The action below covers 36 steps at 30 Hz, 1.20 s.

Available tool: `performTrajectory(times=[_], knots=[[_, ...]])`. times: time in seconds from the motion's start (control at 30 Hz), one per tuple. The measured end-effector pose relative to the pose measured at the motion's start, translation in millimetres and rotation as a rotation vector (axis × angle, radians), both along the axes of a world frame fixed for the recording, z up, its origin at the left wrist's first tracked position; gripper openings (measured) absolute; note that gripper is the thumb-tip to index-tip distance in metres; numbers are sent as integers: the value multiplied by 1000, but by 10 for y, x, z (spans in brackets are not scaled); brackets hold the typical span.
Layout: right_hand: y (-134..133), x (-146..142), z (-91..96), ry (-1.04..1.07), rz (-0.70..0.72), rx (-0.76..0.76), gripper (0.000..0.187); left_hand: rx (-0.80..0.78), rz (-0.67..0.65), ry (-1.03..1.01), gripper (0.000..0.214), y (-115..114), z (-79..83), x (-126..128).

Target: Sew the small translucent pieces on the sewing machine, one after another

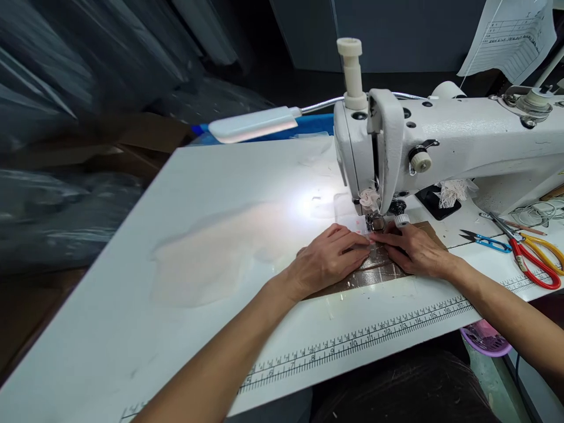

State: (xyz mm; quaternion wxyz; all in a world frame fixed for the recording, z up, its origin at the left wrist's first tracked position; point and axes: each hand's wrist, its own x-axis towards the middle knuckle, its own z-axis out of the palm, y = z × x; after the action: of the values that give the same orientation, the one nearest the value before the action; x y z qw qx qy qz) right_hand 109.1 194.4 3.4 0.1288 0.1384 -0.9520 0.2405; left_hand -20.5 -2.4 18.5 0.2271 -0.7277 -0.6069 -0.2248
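Just in front of the presser foot [375, 223] of a white sewing machine [458, 132], a small piece of sheer pale fabric [356, 224] with pinkish spots lies on the bed. My left hand [332, 255] bends over its left side, fingers together and fingertips pressing on it by the foot. From the other side my right hand [414, 249] reaches in, index finger and thumb closed at the fabric's edge. Most of the fabric between the fingers is hidden. Beneath both hands is a shiny brown taped plate [374, 273].
Blue thread snips [487, 241], red-handled scissors [531, 258] and a yellow-handled pair lie at the right. A lamp [253, 124] lights the white table [132, 299]. A ruler strip [352, 346] follows its front edge. A purple basket [487, 341] sits below. Lace [453, 192] lies behind the needle.
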Motion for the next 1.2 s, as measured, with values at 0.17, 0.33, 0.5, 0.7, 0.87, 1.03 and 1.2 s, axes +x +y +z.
performTrajectory(times=[0.17,0.33,0.5,0.7,0.87,1.03,1.2], knots=[[49,-12,-48,-9,59,33,42,-33,-26,3,17,-1,-2,8],[5,5,9,-48,26,58,41,-67,-9,-88,14,-21,-31,26],[-82,-15,54,-62,-53,98,40,-152,52,-171,19,-57,-21,41],[-98,1,37,-41,-45,77,40,-210,124,-142,23,-55,-7,45],[-83,45,47,-62,-21,64,39,-225,125,-175,26,-66,2,29],[-102,33,63,-14,-21,102,38,-225,127,-189,31,-73,-9,-6],[-129,24,86,-36,-62,109,39,-233,143,-205,32,-60,-17,-36]])
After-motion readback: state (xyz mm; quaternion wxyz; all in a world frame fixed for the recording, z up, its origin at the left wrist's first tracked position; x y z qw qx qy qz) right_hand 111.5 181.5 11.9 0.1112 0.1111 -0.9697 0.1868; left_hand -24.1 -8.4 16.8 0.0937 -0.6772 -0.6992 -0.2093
